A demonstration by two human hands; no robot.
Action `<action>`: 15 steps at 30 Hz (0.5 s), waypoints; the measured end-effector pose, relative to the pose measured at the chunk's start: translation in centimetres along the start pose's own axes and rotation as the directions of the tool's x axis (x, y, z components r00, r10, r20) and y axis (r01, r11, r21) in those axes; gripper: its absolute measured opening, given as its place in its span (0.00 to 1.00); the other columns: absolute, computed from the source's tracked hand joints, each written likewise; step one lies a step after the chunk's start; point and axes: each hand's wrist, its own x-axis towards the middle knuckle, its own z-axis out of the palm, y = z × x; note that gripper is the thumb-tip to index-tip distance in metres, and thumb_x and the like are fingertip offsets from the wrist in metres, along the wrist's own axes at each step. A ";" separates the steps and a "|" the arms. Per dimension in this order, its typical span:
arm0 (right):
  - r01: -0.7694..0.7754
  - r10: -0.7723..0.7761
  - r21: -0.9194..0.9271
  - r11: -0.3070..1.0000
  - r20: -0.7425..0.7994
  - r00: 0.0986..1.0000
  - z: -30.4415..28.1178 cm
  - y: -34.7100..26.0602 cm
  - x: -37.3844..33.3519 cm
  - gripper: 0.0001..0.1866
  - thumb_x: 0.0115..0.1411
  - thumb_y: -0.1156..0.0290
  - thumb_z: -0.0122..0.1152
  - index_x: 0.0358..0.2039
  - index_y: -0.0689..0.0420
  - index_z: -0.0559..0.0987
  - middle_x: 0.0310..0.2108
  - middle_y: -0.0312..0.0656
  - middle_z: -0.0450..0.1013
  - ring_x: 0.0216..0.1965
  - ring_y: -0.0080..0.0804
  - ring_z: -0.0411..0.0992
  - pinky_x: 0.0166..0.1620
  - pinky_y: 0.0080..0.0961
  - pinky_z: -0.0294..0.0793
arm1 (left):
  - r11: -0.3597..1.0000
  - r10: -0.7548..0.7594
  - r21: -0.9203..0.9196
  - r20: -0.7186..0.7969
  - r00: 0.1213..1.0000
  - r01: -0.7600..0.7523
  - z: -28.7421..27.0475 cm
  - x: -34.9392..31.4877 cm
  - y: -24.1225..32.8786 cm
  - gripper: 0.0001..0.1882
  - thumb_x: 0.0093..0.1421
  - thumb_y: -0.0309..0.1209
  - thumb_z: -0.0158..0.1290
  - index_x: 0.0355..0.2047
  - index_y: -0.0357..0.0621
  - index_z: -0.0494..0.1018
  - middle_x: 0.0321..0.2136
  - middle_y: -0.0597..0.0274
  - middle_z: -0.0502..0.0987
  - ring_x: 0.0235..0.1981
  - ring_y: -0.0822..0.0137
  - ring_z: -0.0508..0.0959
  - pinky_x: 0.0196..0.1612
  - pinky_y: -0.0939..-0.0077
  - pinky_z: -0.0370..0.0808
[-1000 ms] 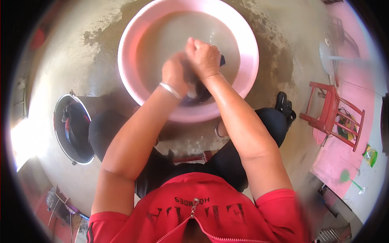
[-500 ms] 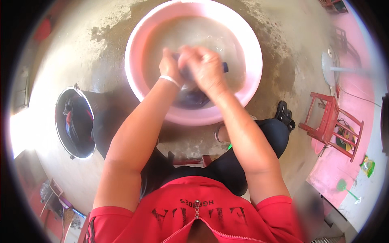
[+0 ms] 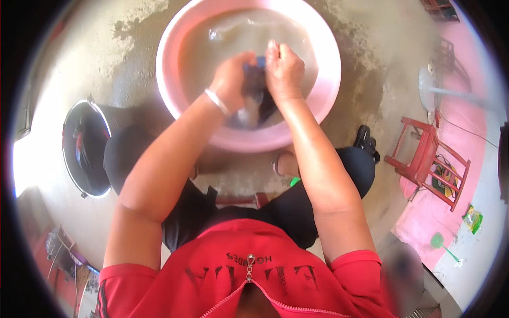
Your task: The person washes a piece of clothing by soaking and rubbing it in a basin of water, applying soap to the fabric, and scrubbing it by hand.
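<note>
A pink round basin (image 3: 168,87) of cloudy water stands on the floor in front of me. Above the water, dark blue wet cloth (image 3: 255,85) hangs between my two hands, its lower part dropping toward the near side of the basin. My left hand (image 3: 231,80), with a white band at the wrist, is closed on the cloth's left side and somewhat blurred. On the other side, my right hand (image 3: 286,74) is closed in a fist around the cloth's edge, thumb side up. Which garment it is, I cannot tell.
A black bucket (image 3: 68,135) with dark clothing inside stands by my left knee. To the right are a black sandal (image 3: 366,142), a red wooden chair (image 3: 424,151), a fan (image 3: 427,87), a green-and-yellow packet (image 3: 472,220) and a green long-handled tool (image 3: 438,241).
My hands were crossed and pressed together, blurred, over the cloth. Now they are apart, with the cloth showing between them. The whole view has shifted slightly.
</note>
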 end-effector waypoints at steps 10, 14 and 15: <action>-0.445 -0.012 0.641 0.625 0.578 0.816 -2.6 0.0 -0.5 0.15 0.53 0.60 0.68 0.25 0.59 0.76 0.24 0.34 0.72 0.32 0.19 0.68 0.37 0.22 0.68 | 0.899 0.280 0.392 -0.173 0.944 -0.194 -4.7 2.1 -0.7 0.26 0.62 0.48 0.46 0.41 0.33 0.71 0.33 0.52 0.77 0.34 0.61 0.77 0.39 0.65 0.72; -0.026 -0.244 0.682 0.731 0.297 0.923 -0.8 -6.2 -2.7 0.07 0.57 0.74 0.60 0.23 0.58 0.73 0.23 0.36 0.71 0.29 0.17 0.65 0.32 0.19 0.66 | 0.819 0.492 0.467 -0.276 0.826 -0.332 -9.2 5.9 -0.9 0.21 0.64 0.40 0.44 0.46 0.32 0.70 0.34 0.50 0.77 0.37 0.56 0.76 0.48 0.66 0.70; 0.215 -0.351 0.478 0.851 0.215 0.911 -0.2 -8.5 -4.0 0.08 0.54 0.73 0.60 0.21 0.60 0.73 0.17 0.47 0.71 0.21 0.40 0.73 0.28 0.28 0.70 | 0.914 0.391 0.181 -0.163 0.906 -0.362 -10.9 6.7 -0.9 0.19 0.64 0.45 0.46 0.36 0.37 0.71 0.30 0.57 0.75 0.33 0.60 0.76 0.42 0.66 0.72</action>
